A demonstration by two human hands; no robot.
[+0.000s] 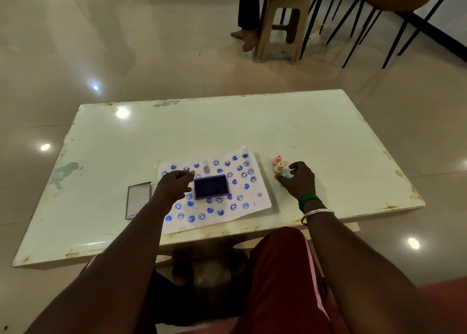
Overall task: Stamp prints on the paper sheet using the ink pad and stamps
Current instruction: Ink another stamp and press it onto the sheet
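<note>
The pale desk (303, 131) carries the paper sheet (260, 197), dotted with blue smiley and heart prints. The open ink pad (211, 187) sits mid-sheet, its lid (137, 199) off left on the desk. The left hand (174, 184) hovers beside the pad, grip loosely curled, empty. The right hand (300, 179) reaches the stamps (278, 165) just right of the sheet, grip half open, fingertips at a blue one. No readable writing.

No readable text, label or number anywhere.
</note>
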